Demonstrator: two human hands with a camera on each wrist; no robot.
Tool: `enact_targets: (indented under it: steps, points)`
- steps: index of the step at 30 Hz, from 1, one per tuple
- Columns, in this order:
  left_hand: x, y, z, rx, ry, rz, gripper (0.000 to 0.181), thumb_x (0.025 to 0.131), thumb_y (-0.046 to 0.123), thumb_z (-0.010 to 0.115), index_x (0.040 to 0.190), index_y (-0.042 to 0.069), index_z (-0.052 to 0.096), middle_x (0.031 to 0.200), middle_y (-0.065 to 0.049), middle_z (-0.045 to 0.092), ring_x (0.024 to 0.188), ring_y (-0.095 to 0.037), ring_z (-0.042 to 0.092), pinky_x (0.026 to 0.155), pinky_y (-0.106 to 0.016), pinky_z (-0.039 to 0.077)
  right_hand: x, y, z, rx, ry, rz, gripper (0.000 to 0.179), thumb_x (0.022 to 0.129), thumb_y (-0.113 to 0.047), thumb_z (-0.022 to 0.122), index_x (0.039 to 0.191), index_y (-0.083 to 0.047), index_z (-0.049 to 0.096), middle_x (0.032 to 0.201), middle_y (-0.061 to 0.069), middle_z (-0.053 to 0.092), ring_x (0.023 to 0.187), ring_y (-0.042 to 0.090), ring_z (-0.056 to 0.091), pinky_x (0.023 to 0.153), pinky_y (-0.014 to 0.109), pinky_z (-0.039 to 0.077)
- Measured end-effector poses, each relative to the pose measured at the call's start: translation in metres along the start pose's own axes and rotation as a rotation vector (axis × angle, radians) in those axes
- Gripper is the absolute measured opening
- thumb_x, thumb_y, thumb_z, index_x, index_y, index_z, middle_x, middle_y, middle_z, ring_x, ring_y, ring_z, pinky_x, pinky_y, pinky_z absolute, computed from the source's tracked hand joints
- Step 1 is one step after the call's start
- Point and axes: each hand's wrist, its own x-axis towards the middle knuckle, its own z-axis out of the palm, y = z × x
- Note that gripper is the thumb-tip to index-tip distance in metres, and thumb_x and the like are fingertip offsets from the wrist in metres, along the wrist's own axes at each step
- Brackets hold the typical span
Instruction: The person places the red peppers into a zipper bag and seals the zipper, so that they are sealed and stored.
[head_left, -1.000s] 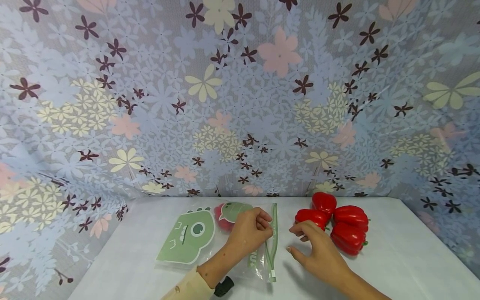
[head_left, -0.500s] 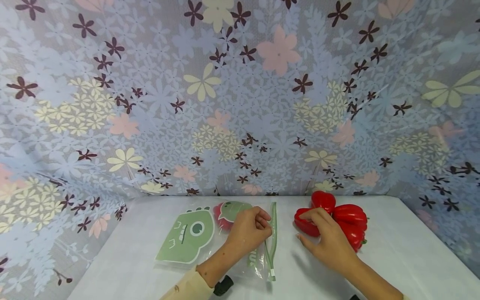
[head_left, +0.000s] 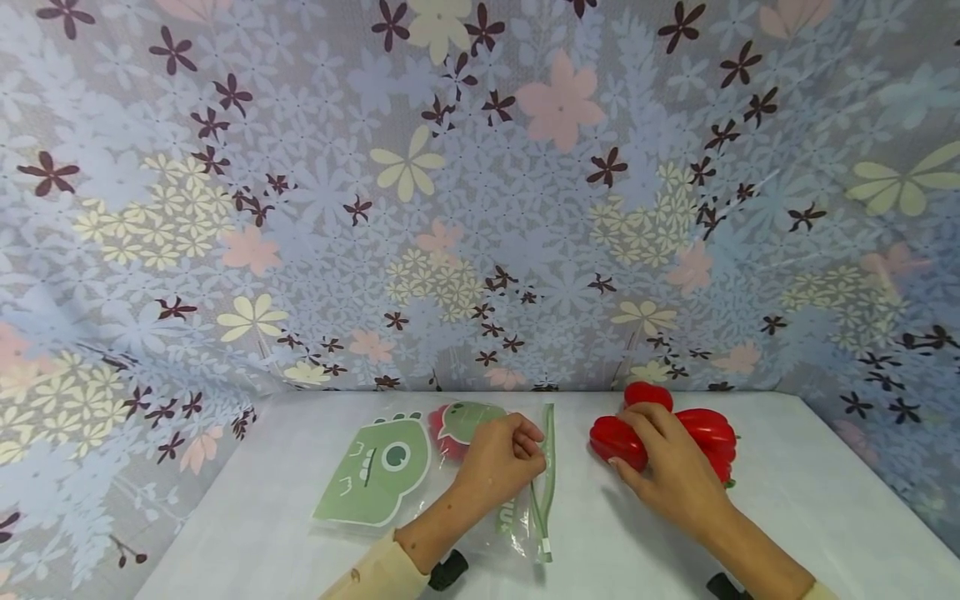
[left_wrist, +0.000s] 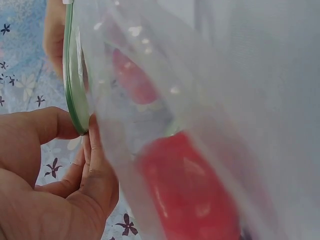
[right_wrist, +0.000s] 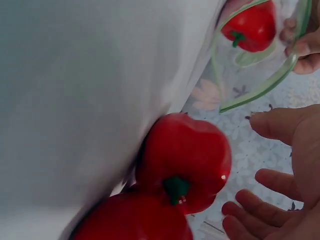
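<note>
The left hand (head_left: 498,458) pinches the green zip edge (head_left: 550,458) of a clear bag (head_left: 378,479) between thumb and fingers, and in the right wrist view the mouth of this bag stands parted. The right hand (head_left: 671,467) is spread, with nothing inside its fingers; it is above the front-left red pepper (head_left: 615,440), and from the wrist view I judge that it does not grip it, though from the head view I cannot tell whether the thumb touches. Close behind this pepper is a back pepper (head_left: 648,394), and to the right are further peppers (head_left: 705,429), partly covered by the hand. One bagged pepper (right_wrist: 252,25) already lies inside the bag. All rest on the white counter (head_left: 810,517), before a floral cloth (head_left: 480,208). From here, closing the fingers carelessly could push the neighbour peppers and make them roll, because they stand so near together. The smooth, shiny skin may also slip from a weak grip. If the left pinch loosens, the soft film could fold and the mouth could fall shut.
</note>
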Motion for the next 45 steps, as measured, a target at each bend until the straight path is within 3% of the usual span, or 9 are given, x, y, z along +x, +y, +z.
enact_targets:
  steps: [9, 14, 23, 30, 45]
  points:
    - [-0.001, 0.001, -0.001, -0.017, -0.017, -0.014, 0.017, 0.083, 0.0, 0.074, 0.099, 0.002, 0.072, 0.078, 0.005, 0.067, 0.069, -0.004, 0.062, 0.064, -0.02, 0.054, -0.003, 0.008, 0.005, -0.108, -0.009, -0.053, 0.089, 0.066, -0.023, 0.102, 0.142, -0.002, 0.061, 0.139, 0.024, 0.055, 0.127, 0.042, 0.053, 0.09, 0.061, 0.059]
    - [-0.001, 0.001, -0.001, -0.005, -0.02, -0.014, 0.017, 0.083, -0.001, 0.075, 0.099, 0.002, 0.073, 0.078, 0.006, 0.067, 0.069, -0.004, 0.062, 0.064, -0.021, 0.054, -0.004, 0.011, 0.007, -0.119, -0.042, -0.036, 0.087, 0.068, -0.022, 0.101, 0.142, 0.0, 0.061, 0.138, 0.024, 0.056, 0.127, 0.044, 0.052, 0.091, 0.062, 0.059]
    - [-0.001, -0.001, 0.001, 0.003, -0.033, -0.019, 0.017, 0.083, 0.001, 0.075, 0.1, 0.003, 0.073, 0.078, 0.008, 0.066, 0.068, -0.002, 0.061, 0.063, -0.02, 0.053, -0.004, 0.014, 0.008, -0.163, -0.123, 0.022, 0.092, 0.062, -0.023, 0.103, 0.141, 0.0, 0.062, 0.137, 0.023, 0.059, 0.13, 0.044, 0.051, 0.094, 0.064, 0.057]
    - [-0.001, -0.001, 0.001, -0.001, -0.051, -0.009, 0.017, 0.083, 0.002, 0.075, 0.1, 0.002, 0.072, 0.079, 0.007, 0.066, 0.069, -0.002, 0.061, 0.063, -0.02, 0.053, -0.004, 0.014, 0.009, -0.133, -0.094, 0.019, 0.085, 0.063, -0.016, 0.103, 0.137, -0.002, 0.065, 0.132, 0.019, 0.061, 0.124, 0.042, 0.057, 0.097, 0.063, 0.056]
    - [-0.001, 0.001, 0.0, 0.009, -0.056, -0.007, 0.016, 0.084, 0.002, 0.075, 0.1, 0.002, 0.073, 0.079, 0.007, 0.067, 0.07, -0.002, 0.061, 0.064, -0.02, 0.053, -0.004, 0.014, 0.01, -0.138, -0.07, 0.014, 0.087, 0.057, -0.019, 0.104, 0.133, -0.001, 0.066, 0.127, 0.019, 0.062, 0.118, 0.041, 0.059, 0.094, 0.062, 0.058]
